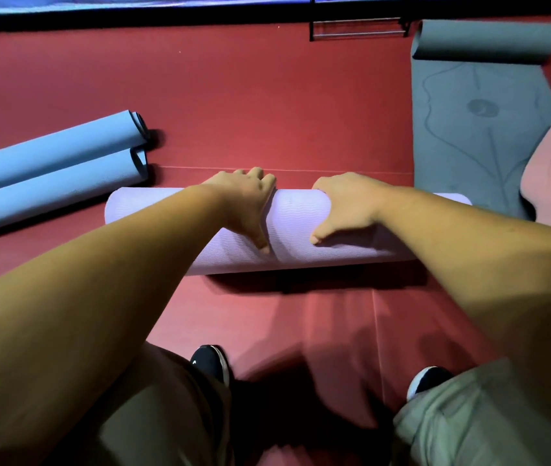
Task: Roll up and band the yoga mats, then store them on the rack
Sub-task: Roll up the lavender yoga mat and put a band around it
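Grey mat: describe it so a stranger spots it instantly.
On the red floor, look far right, beside the black rack. The grey mat lies mostly flat, only its far end curled; the lilac mat and blue mats are fully rolled.

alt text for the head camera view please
The left hand and right hand grip a rolled lilac yoga mat lying crosswise on a red floor. Two rolled blue mats lie side by side to its left; a partly unrolled grey mat lies to its right.
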